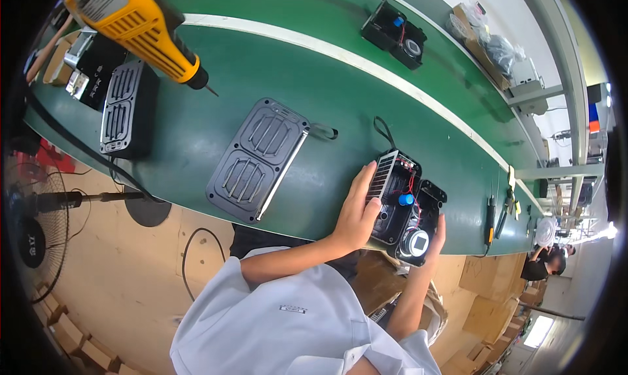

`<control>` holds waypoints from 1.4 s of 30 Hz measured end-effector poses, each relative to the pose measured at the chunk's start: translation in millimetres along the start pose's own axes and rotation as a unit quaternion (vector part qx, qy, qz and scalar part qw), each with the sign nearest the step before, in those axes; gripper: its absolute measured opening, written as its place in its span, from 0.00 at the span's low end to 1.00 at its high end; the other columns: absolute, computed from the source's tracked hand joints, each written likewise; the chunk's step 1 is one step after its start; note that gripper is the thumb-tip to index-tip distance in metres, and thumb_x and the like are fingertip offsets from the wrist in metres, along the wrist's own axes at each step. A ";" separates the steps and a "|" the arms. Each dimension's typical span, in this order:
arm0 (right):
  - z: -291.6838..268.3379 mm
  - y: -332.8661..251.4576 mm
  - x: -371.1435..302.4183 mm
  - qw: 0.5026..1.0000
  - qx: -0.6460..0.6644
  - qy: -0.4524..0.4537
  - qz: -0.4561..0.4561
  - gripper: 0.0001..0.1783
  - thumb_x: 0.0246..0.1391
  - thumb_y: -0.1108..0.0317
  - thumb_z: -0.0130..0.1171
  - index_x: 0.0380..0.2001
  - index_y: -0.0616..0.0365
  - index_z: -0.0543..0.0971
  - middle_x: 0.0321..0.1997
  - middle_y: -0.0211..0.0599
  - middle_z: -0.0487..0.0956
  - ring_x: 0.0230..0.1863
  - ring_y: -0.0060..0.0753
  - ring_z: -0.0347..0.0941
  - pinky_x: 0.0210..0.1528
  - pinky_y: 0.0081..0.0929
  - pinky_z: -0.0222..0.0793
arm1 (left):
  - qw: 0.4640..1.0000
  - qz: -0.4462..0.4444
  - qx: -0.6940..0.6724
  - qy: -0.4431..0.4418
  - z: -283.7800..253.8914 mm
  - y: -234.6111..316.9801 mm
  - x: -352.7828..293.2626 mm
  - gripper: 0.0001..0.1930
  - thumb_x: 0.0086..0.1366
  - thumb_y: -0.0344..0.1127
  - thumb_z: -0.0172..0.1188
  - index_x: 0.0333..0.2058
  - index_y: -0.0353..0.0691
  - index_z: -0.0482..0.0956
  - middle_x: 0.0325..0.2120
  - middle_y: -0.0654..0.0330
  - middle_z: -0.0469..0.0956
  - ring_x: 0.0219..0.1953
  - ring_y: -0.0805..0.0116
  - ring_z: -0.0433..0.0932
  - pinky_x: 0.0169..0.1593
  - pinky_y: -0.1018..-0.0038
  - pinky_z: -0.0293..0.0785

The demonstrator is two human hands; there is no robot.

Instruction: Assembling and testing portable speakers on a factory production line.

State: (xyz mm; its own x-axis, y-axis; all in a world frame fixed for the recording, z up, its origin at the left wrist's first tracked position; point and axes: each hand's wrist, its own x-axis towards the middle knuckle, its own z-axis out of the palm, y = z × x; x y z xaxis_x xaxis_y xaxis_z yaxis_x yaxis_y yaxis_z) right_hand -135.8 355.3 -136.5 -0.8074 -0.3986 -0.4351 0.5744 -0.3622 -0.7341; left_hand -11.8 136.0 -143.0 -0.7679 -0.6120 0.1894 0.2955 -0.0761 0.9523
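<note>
At the near edge of the green worktop (314, 93), both hands are gripping an open black device housing (402, 205) between them, left hand (356, 214) cupping its left side, right hand (437, 237) closing on its near-right corner, long axis running near-to-far.

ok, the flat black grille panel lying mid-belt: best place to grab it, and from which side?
Probably the long edges of the grille panel, from above. It lies flat and unobstructed on the green belt, and its ribbed faces offer little purchase. Avoid the strap loop at one corner.
</note>
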 end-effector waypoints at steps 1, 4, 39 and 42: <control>13.2 2.4 -5.2 0.998 0.044 -0.029 0.019 0.30 0.70 0.47 0.47 0.58 0.62 0.77 0.54 0.47 0.83 0.49 0.47 0.83 0.55 0.43 0.80 | 1.000 -0.012 -0.012 0.006 -2.8 -1.8 -0.9 0.32 0.70 0.32 0.43 0.71 0.28 0.54 0.71 0.38 0.55 0.74 0.38 0.53 0.75 0.56 0.48; 36.6 9.8 -16.6 0.990 0.123 -0.058 -0.030 0.30 0.70 0.47 0.48 0.58 0.63 0.77 0.54 0.48 0.83 0.50 0.48 0.82 0.54 0.44 0.81 | 1.000 -0.005 -0.005 0.011 -5.4 -3.9 -0.6 0.32 0.70 0.32 0.43 0.71 0.28 0.54 0.71 0.37 0.56 0.74 0.38 0.53 0.76 0.56 0.47; 118.3 -86.6 -20.8 0.950 -0.291 -0.051 -0.101 0.38 0.61 0.67 0.58 0.72 0.59 0.58 0.53 0.41 0.78 0.50 0.29 0.78 0.53 0.26 0.74 | 0.838 0.143 0.361 -0.382 22.6 26.3 118.1 0.14 0.57 0.22 0.52 0.35 0.44 0.86 0.41 0.64 0.85 0.56 0.53 0.73 0.58 0.58 0.65; 110.9 -86.1 -17.9 0.950 -0.293 -0.037 -0.104 0.38 0.61 0.67 0.58 0.72 0.58 0.59 0.54 0.41 0.78 0.52 0.29 0.76 0.54 0.27 0.73 | 0.788 0.156 0.418 -0.423 24.5 34.8 122.3 0.16 0.55 0.23 0.54 0.35 0.46 0.89 0.39 0.62 0.85 0.53 0.56 0.72 0.56 0.61 0.66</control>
State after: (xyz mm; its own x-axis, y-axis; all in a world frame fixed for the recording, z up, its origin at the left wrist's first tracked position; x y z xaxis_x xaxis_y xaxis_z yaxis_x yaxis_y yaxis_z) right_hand -155.9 300.2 -7.7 -0.8708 -0.4364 -0.2266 0.2115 0.0835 -0.9738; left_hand -109.4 77.9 -80.8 -0.9408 0.2734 0.2002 0.3386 0.7368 0.5852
